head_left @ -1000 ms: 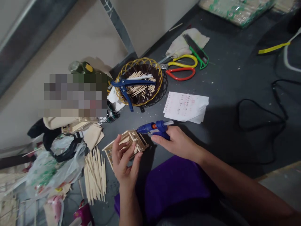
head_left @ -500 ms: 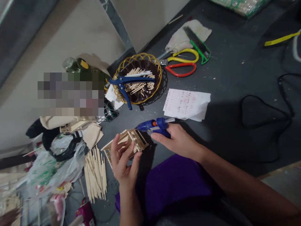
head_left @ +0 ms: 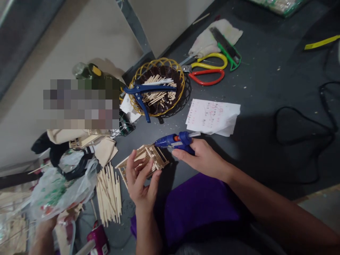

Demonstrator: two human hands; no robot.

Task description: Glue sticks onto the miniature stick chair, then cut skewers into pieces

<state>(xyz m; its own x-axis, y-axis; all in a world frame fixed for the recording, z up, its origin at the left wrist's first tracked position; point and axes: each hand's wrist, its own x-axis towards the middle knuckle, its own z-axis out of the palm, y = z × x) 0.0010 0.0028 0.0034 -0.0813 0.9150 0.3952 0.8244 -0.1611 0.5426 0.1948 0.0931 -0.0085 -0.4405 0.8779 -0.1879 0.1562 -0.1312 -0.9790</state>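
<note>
My one view: worn on the head, facing forward and steeply down at a dark grey tabletop.

I look from above the purple cloth at the bottom edge, with the bare left hand and bare right hand near mid-picture. I'm close enough to pick out single sticks in the small pale wooden frame, but too far to read the white handwritten paper. The round brown woven basket with a yellow rim sits farther off; a pale wall fills my upper left, its broad grey beam slanting across the corner.
</note>
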